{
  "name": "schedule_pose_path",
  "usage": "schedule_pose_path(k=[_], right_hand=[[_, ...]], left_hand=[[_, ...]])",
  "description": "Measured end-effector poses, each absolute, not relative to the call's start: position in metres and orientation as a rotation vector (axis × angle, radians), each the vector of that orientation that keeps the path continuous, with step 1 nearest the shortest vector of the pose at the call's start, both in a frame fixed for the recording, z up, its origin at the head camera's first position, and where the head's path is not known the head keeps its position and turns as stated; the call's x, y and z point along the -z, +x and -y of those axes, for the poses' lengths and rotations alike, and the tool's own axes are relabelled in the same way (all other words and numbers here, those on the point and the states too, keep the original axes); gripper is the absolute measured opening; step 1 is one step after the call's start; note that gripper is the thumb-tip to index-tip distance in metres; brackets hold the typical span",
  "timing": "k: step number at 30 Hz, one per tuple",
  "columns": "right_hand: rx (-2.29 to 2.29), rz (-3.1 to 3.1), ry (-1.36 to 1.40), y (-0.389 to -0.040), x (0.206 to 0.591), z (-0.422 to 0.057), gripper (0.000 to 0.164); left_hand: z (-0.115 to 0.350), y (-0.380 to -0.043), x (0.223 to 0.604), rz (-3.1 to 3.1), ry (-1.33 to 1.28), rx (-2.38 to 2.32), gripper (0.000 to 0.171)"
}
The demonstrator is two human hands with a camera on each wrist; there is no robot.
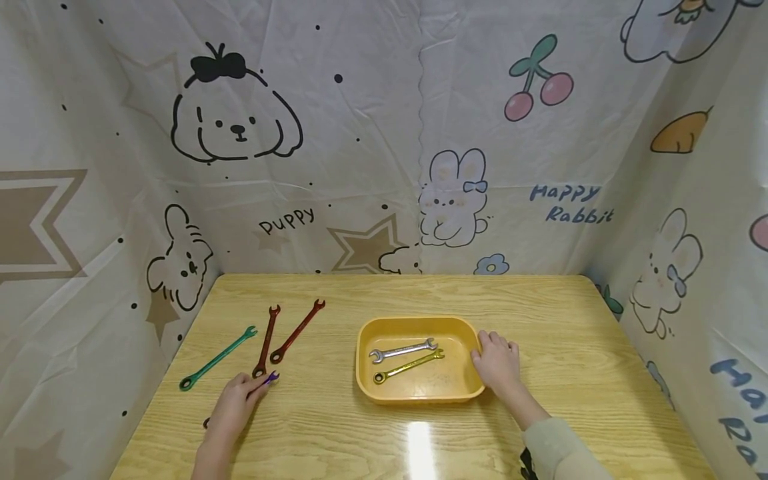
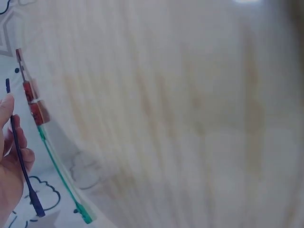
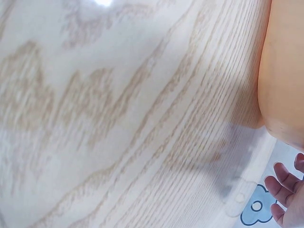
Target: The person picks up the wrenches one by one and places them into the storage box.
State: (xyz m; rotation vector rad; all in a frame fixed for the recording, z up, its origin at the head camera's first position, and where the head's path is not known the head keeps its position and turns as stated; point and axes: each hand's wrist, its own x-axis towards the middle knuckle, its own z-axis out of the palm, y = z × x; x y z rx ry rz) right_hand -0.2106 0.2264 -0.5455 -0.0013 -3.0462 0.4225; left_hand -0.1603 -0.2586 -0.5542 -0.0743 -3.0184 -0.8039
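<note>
While left hand (image 1: 231, 408) grips wrench (image 2: 18, 151), cloth (image 1: 372, 100) reads "puppy", "Happy Rabbit".

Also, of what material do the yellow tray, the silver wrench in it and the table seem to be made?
Yellow tray: probably moulded plastic, smooth; one even colour, rounded corners.
Silver wrench: likely metal, perhaps chromed steel; its shiny grey surface suggests this.
Table: wood or a wood-print laminate, I cannot tell which; grain lines show, and the bright reflection means a glossy finish.
</note>
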Motion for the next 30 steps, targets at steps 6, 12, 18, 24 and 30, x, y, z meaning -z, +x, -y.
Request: schedule_pose_path(k=[6,12,18,24,30], right_hand=[[-0.427,3.044,0.0,-0.21,0.546,-0.227,0.038],[-0.426,3.042,-0.003,-0.21,0.546,-0.227,0.038],[-0.417,3.029,0.01,-0.21,0.545,-0.227,0.037],[-0.402,3.03,0.01,-0.21,0.546,-0.227,0.038],[-0.395,3.029,0.014,-0.211,0.547,-0.228,0.038]], left_hand=[[0.253,-0.164,0.552,2.963,-0.134,0.799,0.027],[0.248,-0.166,0.55,2.953,-0.145,0.838,0.026],[0.24,-0.167,0.546,2.936,-0.185,0.82,0.026],[0.231,-0.169,0.546,2.892,-0.195,0.792,0.025],[0.221,-0.17,0.545,2.898,-0.18,0.832,0.025]])
